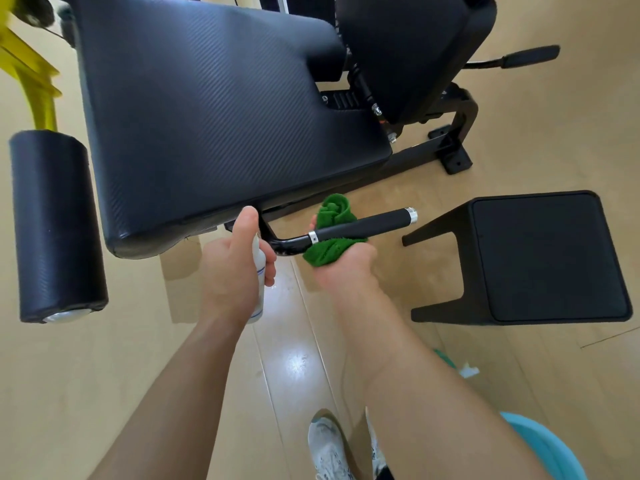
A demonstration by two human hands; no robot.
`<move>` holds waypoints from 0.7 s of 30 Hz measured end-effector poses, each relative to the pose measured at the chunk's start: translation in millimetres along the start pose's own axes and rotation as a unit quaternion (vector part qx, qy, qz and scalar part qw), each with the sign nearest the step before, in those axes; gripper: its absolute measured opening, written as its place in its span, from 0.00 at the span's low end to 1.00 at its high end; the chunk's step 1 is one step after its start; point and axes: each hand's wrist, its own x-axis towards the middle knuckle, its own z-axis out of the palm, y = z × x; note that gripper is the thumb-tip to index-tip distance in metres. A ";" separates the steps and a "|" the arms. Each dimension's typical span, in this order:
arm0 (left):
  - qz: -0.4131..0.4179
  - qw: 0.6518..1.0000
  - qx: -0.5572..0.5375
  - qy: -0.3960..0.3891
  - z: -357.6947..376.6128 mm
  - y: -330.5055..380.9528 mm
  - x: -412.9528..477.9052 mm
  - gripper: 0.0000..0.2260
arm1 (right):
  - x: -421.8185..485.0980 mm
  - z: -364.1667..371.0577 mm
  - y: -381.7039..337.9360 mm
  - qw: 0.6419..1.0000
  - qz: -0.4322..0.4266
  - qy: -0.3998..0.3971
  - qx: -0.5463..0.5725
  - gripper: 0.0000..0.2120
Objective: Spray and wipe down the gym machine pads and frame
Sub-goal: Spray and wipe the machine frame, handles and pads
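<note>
green cloth [334,209] sits bunched in the right hand [343,268], touching the black foam sleeve of the machine's side handle [363,225], just below the front edge of the seat pad [207,116]. the right grip is closed around the cloth, though its fingers are mostly hidden behind the cloth and bar. the left hand [232,271] has its grip clamped on a white spray bottle [259,268], one digit raised over the top; the nozzle is hidden behind the hand. the bottle carries thin blue print, too small to read. the back pad [415,46] is cut off by the top edge. a roller pad [55,223] hangs at left beside a yellow frame [34,88], blurred and cropped. a black stool [547,254] stands on the wood floor [104,358] at right. a light blue object [547,441] in the lower right corner is cut off and hard to make out.
</note>
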 end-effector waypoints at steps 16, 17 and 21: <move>0.012 0.999 0.025 0.015 -16.9 45.2 -29.1 0.32 | -59.0 6.5 34.2 0.956 0.062 0.146 -0.246 0.22; 0.007 1.000 0.022 0.019 -20.8 52.1 -35.7 0.31 | -71.8 5.5 32.4 0.947 0.072 0.131 -0.283 0.23; -0.009 1.000 0.018 0.020 -37.3 81.7 -65.3 0.31 | -128.7 12.6 11.0 0.921 0.093 0.073 -0.371 0.23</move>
